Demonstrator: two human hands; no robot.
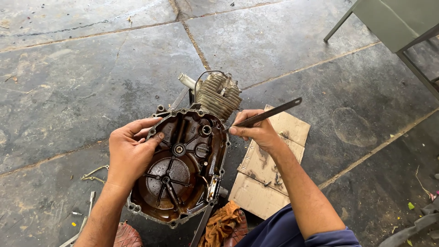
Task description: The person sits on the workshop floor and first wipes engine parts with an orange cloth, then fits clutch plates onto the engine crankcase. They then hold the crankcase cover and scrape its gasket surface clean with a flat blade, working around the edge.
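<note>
Engine cover, oily and brown inside, on stone floor, against finned engine cylinder. Left hand on its upper left rim, fingers closed around the edge. Right hand just beside the upper right rim, fingers pinched on thin flat metal tool, tip at the rim. Cardboard at right, orange rag below.

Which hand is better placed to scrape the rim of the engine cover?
Probably the right hand: it holds the thin metal tool, tip at the engine cover rim. The left hand grips the opposite edge, steadying it.
</note>
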